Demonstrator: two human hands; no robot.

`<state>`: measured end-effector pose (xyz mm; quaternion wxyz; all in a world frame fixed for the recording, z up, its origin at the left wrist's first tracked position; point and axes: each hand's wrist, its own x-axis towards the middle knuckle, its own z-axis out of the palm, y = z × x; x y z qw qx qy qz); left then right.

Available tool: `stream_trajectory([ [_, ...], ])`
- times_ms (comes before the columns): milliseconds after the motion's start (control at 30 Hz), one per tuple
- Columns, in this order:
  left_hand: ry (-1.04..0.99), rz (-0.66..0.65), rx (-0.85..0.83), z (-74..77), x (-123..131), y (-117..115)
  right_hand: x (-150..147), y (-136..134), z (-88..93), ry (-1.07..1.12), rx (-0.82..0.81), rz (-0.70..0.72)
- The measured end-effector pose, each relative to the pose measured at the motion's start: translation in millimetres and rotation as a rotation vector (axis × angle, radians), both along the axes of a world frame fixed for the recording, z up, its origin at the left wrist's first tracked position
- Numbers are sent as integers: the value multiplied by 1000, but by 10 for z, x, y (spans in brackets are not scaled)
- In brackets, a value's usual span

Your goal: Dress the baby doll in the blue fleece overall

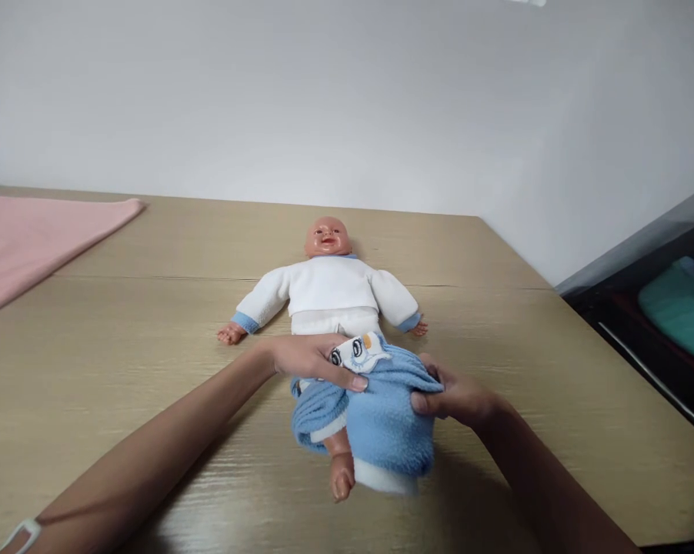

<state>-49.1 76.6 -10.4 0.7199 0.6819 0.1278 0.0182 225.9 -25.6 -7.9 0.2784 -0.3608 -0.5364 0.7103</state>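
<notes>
A baby doll (328, 237) lies on its back on the wooden table, head away from me, in a white sweater (332, 283) with blue cuffs. Fuzzy blue pants (390, 431) with white hems and a cartoon-eyed patch are around its legs. One bare foot (341, 473) sticks out of the left pant leg; the other foot is hidden inside the cloth. My left hand (312, 358) grips the pants near the patch, thumb on top. On the right side, my right hand (454, 392) pinches the bunched blue fabric between thumb and fingers.
A pink cloth (41, 238) lies at the table's left edge. The wooden table (151, 323) meets a pale wall (324, 108) at the back. Beyond the table's right edge is a dark surface with a green item (682, 308) on it.
</notes>
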Motion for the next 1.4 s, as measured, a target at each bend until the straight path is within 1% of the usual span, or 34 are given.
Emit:
stream_trajectory([
  [100,-4,-41,-56,-54,-32,45,-72,-41,-61,70,-65,-143],
  [200,-28,-84,-49,-86,-54,74,-121,-62,-80,72,-129,-167],
  [300,-55,-49,-17,-99,-60,72,-110,-59,-35,-5,-62,-119],
  [400,-60,-26,-20,-113,-55,49,-69,-43,38,-66,-3,-30],
  [567,-34,29,-13,-91,-31,-2,-19,-41,93,-110,6,147],
  [633,-15,48,-5,-56,-23,-14,-14,-63,76,-71,-2,165],
  [700,6,42,13,-28,-20,-15,-27,-93,41,-13,-25,88],
  [800,-27,19,0,-35,-27,0,-89,-131,-28,117,-98,-113],
  [867,-63,-15,-45,-70,-36,11,-143,-136,-72,196,-133,-180],
  [933,-74,-30,-89,-111,-46,17,-191,-126,-99,217,-145,-203],
  [1000,-80,-2,-121,-147,-59,19,-221,-110,-97,220,-119,-193],
  [1033,-90,16,-135,-163,-65,18,-230,-104,-84,223,-90,-158],
  [1133,-108,25,-152,-208,-77,11,-239,-92,-18,231,9,16],
  [1200,-106,25,-147,-235,-74,1,-233,-77,14,246,63,71],
  [1333,-89,78,-112,-246,-53,-29,-189,-36,22,259,207,44],
  [1400,-62,99,-89,-215,-44,-44,-168,-55,33,169,228,13],
])
